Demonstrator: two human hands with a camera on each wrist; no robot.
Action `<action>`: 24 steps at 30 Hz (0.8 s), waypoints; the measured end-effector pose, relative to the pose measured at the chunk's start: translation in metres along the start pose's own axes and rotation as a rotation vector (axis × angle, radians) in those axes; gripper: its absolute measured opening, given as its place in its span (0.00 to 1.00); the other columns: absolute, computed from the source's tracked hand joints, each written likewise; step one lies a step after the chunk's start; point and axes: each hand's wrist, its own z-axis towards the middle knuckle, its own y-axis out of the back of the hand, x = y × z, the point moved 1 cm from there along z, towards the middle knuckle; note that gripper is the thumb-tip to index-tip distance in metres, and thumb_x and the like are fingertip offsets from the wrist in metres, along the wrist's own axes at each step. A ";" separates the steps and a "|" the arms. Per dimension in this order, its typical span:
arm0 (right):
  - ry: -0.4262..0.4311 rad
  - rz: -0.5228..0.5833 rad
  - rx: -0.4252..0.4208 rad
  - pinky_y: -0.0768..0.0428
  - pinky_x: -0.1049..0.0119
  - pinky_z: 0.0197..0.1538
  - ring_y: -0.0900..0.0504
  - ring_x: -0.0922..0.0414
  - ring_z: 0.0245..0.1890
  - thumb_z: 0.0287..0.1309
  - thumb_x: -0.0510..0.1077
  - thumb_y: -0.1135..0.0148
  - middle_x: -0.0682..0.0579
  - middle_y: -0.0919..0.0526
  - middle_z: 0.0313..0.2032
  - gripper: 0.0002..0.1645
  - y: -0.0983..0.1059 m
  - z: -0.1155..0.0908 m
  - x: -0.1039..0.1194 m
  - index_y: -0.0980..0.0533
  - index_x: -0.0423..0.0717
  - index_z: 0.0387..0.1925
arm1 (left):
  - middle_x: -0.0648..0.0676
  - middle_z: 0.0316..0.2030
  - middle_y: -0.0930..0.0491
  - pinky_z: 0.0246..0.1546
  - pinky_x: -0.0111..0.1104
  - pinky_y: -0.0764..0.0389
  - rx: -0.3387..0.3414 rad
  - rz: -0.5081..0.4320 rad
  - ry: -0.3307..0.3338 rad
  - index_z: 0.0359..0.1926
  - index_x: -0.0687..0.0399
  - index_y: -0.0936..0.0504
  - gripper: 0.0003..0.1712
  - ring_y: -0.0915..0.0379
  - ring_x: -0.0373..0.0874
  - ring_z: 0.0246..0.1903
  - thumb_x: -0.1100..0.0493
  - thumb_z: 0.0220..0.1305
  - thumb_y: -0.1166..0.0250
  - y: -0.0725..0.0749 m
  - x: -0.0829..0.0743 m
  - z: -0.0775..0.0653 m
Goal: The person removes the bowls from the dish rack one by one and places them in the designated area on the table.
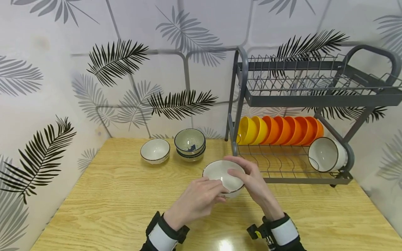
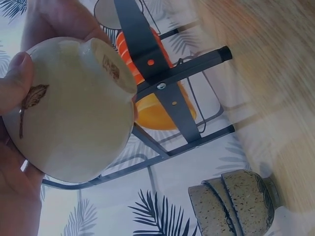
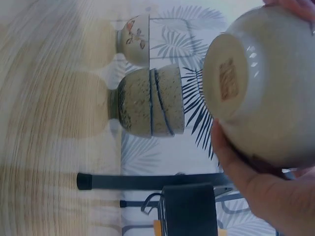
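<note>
Both hands hold a white bowl [image 1: 223, 171] with a dark rim above the table. My left hand [image 1: 201, 197] pinches its near left rim, and my right hand [image 1: 252, 181] grips the right side with the thumb inside. In the left wrist view the bowl's outside [image 2: 78, 113] carries a brown leaf. The right wrist view shows its foot, where a brown stamp [image 3: 228, 78] is printed. Behind the hands stand a small white bowl [image 1: 155, 151] and, to its right, a stack of speckled grey-green bowls [image 1: 190, 142].
A dark two-tier dish rack [image 1: 314, 101] stands at the right. Its lower tier bears a row of yellow bowls [image 1: 246, 131] and orange bowls [image 1: 292, 130], plus a large white bowl [image 1: 326, 154] at the right end. The wooden table [image 1: 119, 198] meets a leaf-patterned wall [image 1: 132, 87].
</note>
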 end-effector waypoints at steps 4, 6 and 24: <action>0.003 -0.015 0.024 0.19 0.63 0.50 0.25 0.52 0.54 0.70 0.40 0.44 0.33 0.30 0.66 0.27 0.001 0.000 -0.001 0.30 0.34 0.66 | 0.43 0.35 0.14 0.35 0.22 0.22 -0.016 -0.086 0.012 0.40 0.50 0.18 0.11 0.17 0.34 0.34 0.57 0.58 0.27 0.005 0.001 -0.001; 0.008 -0.013 0.033 0.19 0.64 0.50 0.25 0.53 0.54 0.72 0.41 0.46 0.33 0.30 0.67 0.27 0.001 0.000 -0.001 0.32 0.34 0.67 | 0.44 0.34 0.15 0.35 0.24 0.21 -0.025 -0.124 0.023 0.40 0.51 0.18 0.10 0.17 0.34 0.34 0.58 0.58 0.28 0.007 0.003 -0.001; 0.045 0.016 0.037 0.24 0.56 0.69 0.30 0.38 0.70 0.79 0.47 0.56 0.33 0.32 0.70 0.29 0.002 0.003 -0.001 0.38 0.36 0.72 | 0.46 0.27 0.21 0.27 0.23 0.28 -0.137 -0.077 0.164 0.37 0.55 0.21 0.11 0.28 0.36 0.24 0.60 0.56 0.28 0.032 0.042 -0.023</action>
